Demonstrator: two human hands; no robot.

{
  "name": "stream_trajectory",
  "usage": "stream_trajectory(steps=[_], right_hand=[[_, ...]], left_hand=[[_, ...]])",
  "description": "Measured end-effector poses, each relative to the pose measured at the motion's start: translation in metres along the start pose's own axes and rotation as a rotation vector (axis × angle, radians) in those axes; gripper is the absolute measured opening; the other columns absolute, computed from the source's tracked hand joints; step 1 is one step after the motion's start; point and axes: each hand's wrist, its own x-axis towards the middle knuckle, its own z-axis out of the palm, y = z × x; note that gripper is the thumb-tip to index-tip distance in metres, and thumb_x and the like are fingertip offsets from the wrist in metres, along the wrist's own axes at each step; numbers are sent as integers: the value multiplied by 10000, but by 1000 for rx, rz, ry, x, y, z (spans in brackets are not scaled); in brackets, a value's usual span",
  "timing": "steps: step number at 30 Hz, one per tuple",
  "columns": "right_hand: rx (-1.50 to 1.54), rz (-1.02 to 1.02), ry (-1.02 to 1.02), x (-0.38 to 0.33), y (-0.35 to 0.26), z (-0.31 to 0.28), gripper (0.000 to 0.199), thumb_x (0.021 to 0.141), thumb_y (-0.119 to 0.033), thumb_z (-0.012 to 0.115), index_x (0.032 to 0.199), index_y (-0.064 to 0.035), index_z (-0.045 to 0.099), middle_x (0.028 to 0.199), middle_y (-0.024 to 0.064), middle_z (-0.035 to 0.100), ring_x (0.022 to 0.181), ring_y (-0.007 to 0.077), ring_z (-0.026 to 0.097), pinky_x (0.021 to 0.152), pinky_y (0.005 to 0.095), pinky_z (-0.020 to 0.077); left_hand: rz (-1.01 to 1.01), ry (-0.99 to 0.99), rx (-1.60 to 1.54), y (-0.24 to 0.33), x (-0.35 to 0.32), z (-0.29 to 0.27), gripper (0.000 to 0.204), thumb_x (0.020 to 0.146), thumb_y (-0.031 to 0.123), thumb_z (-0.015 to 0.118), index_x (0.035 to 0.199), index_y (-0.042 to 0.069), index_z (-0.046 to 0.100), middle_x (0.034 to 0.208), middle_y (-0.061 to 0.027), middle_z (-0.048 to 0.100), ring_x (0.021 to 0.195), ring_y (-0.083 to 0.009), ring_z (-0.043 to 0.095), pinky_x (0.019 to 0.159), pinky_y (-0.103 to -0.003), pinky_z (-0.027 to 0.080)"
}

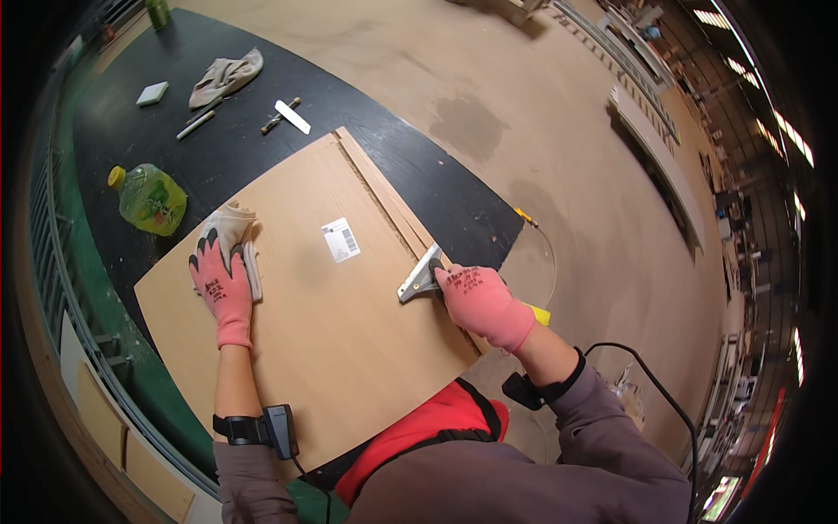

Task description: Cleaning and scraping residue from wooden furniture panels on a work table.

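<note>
A light wood-faced panel (305,341) lies on the dark table, with a white barcode label (340,240) on its face. Along its far right side, a second panel edge (384,194) shows beneath it. My left hand (224,284), in a pink glove with dark fingertips, presses a pale folded rag (234,223) against the panel's left part, fingers over the cloth. Gloved in pink too, my right hand (484,306) grips a scraper (419,278) with a wide metal head. That blade rests at the panel's right edge, and a yellow handle end (541,315) sticks out behind the hand.
Left of the panel, a clear bottle (153,201) with yellow-green liquid stands on the black tabletop (349,113). Farther back lie a crumpled cloth (227,77), a white block (152,93), a marker-like stick (195,124) and a drill bit (279,116). A cable (655,375) runs beside my right arm.
</note>
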Motion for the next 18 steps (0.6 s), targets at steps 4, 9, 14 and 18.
stream_trajectory(steps=[4,9,14,18], right_hand=[[-23,-49,55,42,5,-21,347,793,-111,435,1111,9,504,903,136,567,825,261,583,688,337,473],[-73,-159,176,89,10,-36,254,857,-113,378,987,19,553,827,154,613,769,287,615,659,362,491],[-111,-256,282,140,10,-62,208,801,-109,438,888,5,589,787,148,621,764,295,617,658,368,493],[-144,-259,197,190,10,-99,245,715,-71,475,925,-20,591,809,154,622,782,308,609,672,372,482]], left_hand=[[-38,-17,3,0,-1,0,420,804,190,547,1179,22,463,1226,-167,466,1187,-329,375,1040,-456,201],[-44,1,-6,1,-2,-6,429,793,175,560,1181,22,458,1230,-160,456,1182,-338,375,1045,-459,198],[-43,-16,-30,4,-2,-10,436,781,161,568,1180,23,457,1223,-157,455,1187,-336,365,1052,-464,188],[-50,-18,-36,6,-1,-8,439,773,156,573,1175,20,458,1226,-155,452,1190,-337,359,1054,-465,184]])
